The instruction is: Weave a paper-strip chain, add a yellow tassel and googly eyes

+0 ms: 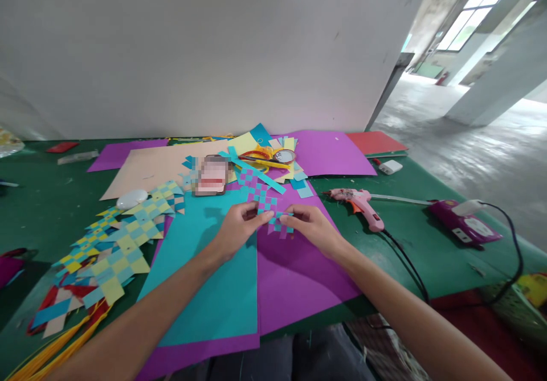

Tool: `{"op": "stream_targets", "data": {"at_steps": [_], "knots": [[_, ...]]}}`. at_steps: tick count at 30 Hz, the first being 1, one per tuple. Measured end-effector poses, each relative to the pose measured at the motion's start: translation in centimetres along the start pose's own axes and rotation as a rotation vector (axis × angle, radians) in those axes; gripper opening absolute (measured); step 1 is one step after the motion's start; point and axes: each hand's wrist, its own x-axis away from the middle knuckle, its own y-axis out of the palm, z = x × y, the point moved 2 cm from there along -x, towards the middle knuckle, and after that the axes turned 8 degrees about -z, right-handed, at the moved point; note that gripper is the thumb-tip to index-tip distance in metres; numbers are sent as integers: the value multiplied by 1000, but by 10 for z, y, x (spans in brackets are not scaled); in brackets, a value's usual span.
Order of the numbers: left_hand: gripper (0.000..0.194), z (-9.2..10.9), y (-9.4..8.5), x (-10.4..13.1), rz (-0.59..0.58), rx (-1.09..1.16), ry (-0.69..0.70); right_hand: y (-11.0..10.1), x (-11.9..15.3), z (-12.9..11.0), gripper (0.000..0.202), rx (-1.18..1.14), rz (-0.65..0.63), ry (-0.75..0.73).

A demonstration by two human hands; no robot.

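A woven paper strip [268, 203] in purple and blue checks hangs between my two hands, above the sheets on the table. My left hand [239, 227] pinches its left edge between thumb and fingers. On the other side, my right hand [311, 228] grips the lower right edge with thumb and fingertips. The strip's upper end slants away to the left, close to a loose blue paper strip [260, 173]. Beneath my hands lie a teal sheet [205, 290] and a purple sheet [299, 290].
To the right rest a pink glue gun [363, 204] and a purple power strip [464, 221] with its cord. Finished woven paper pieces [123, 244] with yellow tassels lie left. Behind are a phone [212, 175], scissors [260, 154] and a tape roll [284, 156]. A white board [205, 56] stands behind.
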Motion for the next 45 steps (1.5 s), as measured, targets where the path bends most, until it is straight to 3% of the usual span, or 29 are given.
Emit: {"op": "stream_targets", "data": {"at_steps": [7,9,11,16,18,26,34,45], "knots": [[36,1,-5,-2,87,61,11,-15,0,6,41,-324,362,-78],[38,0,-5,-2,86,40,15,-17,0,6,39,-351,404,-85],[41,0,-4,-2,75,13,21,-15,0,4,31,-330,371,-70],[36,0,-1,0,-76,-53,15,-2,-1,-1,24,-88,51,-12],[33,0,0,0,-124,-68,11,0,0,-3,21,-3,-11,-44],[29,-3,4,2,-191,-135,44,-4,-1,2,20,13,18,-135],[25,-3,3,4,-281,-85,28,-2,-1,1,17,-25,-27,-83],[26,-2,2,4,-267,-142,26,2,3,-2,16,-142,-57,7]]}}
